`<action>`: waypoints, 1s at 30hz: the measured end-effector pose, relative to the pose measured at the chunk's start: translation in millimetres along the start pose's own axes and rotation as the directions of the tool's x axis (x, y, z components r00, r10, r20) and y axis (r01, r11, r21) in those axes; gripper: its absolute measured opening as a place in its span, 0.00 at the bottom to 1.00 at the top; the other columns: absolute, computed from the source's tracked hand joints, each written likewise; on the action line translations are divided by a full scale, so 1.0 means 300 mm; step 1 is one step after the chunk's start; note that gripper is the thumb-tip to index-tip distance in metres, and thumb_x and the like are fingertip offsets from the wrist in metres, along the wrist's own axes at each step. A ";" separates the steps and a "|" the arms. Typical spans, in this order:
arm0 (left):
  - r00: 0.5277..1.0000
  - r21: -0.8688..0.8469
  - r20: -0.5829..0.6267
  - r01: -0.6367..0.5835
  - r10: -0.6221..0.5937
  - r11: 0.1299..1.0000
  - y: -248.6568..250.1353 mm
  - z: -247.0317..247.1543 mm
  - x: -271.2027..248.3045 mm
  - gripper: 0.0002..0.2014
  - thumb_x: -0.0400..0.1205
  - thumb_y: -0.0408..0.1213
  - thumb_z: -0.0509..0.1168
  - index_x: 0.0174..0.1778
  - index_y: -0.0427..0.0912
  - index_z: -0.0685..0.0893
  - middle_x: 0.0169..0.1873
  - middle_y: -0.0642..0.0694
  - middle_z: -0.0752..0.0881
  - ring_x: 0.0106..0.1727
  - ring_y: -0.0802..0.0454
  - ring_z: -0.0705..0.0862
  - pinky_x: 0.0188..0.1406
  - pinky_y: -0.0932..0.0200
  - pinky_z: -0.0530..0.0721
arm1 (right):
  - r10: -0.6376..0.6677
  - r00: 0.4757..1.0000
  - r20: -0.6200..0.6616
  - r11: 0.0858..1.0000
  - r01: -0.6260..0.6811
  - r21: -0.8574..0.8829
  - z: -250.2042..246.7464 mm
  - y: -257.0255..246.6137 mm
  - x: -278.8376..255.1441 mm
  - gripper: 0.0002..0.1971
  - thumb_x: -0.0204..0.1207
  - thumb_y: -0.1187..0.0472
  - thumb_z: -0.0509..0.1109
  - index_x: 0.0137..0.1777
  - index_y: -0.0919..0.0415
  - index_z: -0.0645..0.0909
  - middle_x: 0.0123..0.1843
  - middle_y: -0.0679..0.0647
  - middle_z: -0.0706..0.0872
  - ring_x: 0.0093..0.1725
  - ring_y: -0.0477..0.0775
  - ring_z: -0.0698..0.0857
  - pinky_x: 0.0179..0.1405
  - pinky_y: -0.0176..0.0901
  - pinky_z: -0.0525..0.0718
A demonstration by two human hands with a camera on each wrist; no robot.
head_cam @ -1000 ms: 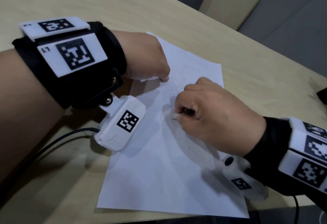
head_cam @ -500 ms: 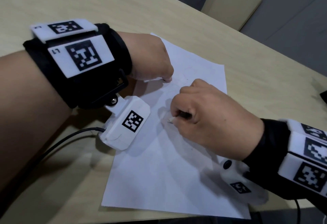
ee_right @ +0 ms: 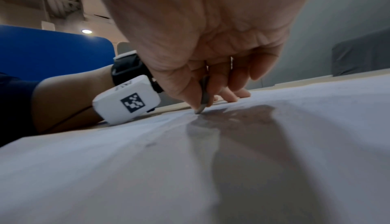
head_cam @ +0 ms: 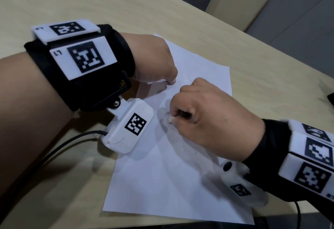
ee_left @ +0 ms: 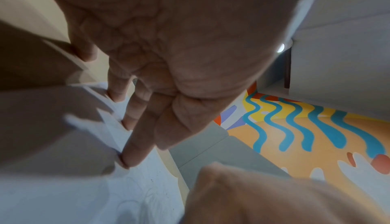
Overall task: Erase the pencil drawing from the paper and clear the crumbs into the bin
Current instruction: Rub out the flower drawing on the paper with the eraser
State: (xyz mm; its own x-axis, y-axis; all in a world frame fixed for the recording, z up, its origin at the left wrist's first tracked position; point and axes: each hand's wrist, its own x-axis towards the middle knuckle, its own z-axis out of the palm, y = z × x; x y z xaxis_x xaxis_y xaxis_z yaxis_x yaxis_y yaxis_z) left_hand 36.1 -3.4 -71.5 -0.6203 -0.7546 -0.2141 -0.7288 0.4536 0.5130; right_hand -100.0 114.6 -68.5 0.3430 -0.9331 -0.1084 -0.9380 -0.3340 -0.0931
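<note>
The white sheet of paper (head_cam: 162, 174) lies flat on the pale wooden counter (head_cam: 108, 8), its faint pencil drawing (ee_left: 135, 199) barely legible near my hands. My right hand (head_cam: 213, 120) has its grip clamped on a small pale eraser with a dark sleeve (head_cam: 170, 120), tip pressed to the sheet, while my left hand (head_cam: 153, 62) is spread flat-fingered, pinning the paper. Only the right wrist view shows the eraser's tip (ee_right: 199, 110) meeting the paper; the left wrist view alone shows my straight fingers (ee_left: 135, 144) on the sheet.

A light wooden table (head_cam: 126, 8) carries one white paper (head_cam: 162, 183).
</note>
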 end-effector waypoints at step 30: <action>0.999 -0.088 -0.014 0.032 -0.034 0.996 -0.012 0.004 0.006 0.13 0.79 0.49 0.69 0.42 0.41 0.90 0.65 0.48 0.86 0.65 0.46 0.83 0.69 0.42 0.79 | -0.008 0.998 0.056 1.000 0.007 0.020 -0.004 -0.013 0.009 0.08 0.71 0.55 0.62 0.38 0.55 0.81 0.34 0.46 0.81 0.44 0.57 0.76 0.42 0.56 0.80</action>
State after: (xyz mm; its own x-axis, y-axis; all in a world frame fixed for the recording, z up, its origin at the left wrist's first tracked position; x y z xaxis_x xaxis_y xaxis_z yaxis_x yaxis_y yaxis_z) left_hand 37.1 -5.8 -74.6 -0.5913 -0.7760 -0.2193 -0.7201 0.3858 0.5767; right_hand -95.4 113.1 -67.4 0.3526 -0.9215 -0.1628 -0.9345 -0.3375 -0.1136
